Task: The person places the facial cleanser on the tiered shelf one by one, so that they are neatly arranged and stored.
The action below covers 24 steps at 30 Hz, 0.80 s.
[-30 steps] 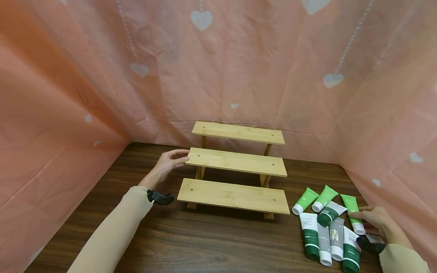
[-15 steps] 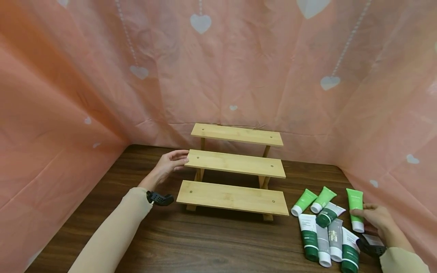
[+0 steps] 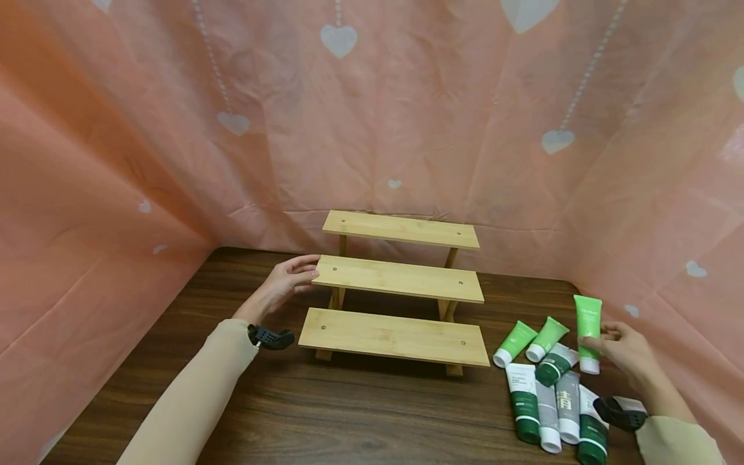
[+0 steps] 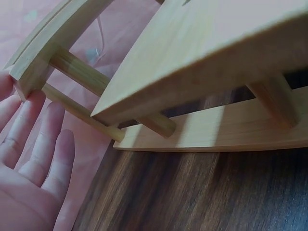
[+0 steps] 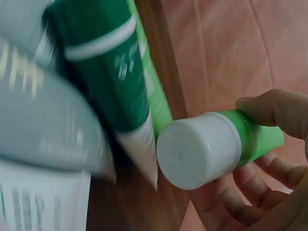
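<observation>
In the head view my left hand [image 3: 283, 284] is at the left end of the middle board of a three-tier wooden shelf stand [image 3: 398, 278]. Its thumb and fingertips hold the board's end, and its outer fingers [image 4: 65, 149] extend beside it in the left wrist view. My right hand [image 3: 624, 349] pinches a light green squeeze tube [image 3: 588, 316] between thumb and fingers, white cap down. The cap [image 5: 185, 151] faces the right wrist camera. Left of that hand lie more tubes, among them a green-and-white tube [image 3: 523, 400] and a grey tube [image 3: 568, 407].
Two light green tubes [image 3: 514, 343] lie at the back of the group, right of the stand. A dark green tube [image 3: 557, 365] lies across others. The dark wooden table [image 3: 349, 413] is enclosed by pink curtains [image 3: 436, 129] with white hearts.
My right hand has lifted the light green tube off the table, turned it upright, and moved it away from me and slightly left. The left hand keeps its place at the stand.
</observation>
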{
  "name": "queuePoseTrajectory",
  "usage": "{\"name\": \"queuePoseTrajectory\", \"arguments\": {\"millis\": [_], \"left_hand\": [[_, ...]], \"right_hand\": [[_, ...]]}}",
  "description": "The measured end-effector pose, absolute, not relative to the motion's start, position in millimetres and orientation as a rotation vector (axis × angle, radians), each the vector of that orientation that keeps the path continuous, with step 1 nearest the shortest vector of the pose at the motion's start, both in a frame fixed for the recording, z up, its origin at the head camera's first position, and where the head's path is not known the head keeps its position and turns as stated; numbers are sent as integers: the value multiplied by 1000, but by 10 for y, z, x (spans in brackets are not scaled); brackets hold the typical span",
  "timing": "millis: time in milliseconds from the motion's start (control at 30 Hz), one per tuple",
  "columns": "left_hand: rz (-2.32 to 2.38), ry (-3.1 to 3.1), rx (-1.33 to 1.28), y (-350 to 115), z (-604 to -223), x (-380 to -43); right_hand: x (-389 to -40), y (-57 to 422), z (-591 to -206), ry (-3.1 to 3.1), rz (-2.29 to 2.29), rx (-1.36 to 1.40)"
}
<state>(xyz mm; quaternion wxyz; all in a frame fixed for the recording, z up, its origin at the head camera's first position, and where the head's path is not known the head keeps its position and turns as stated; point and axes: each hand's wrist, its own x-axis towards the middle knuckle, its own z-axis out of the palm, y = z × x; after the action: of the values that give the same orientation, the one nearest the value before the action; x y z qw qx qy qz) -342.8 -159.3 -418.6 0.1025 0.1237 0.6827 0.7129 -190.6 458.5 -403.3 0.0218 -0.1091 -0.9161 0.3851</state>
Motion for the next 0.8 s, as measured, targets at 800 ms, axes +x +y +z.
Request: {"name": "queuePoseTrajectory", "arguments": {"millis": [800], "left_hand": [[2175,1917,365,-1582,-4197,-3454]], "right_hand": [[-2125,3879,-3826,-2595,1319,-94]]}}
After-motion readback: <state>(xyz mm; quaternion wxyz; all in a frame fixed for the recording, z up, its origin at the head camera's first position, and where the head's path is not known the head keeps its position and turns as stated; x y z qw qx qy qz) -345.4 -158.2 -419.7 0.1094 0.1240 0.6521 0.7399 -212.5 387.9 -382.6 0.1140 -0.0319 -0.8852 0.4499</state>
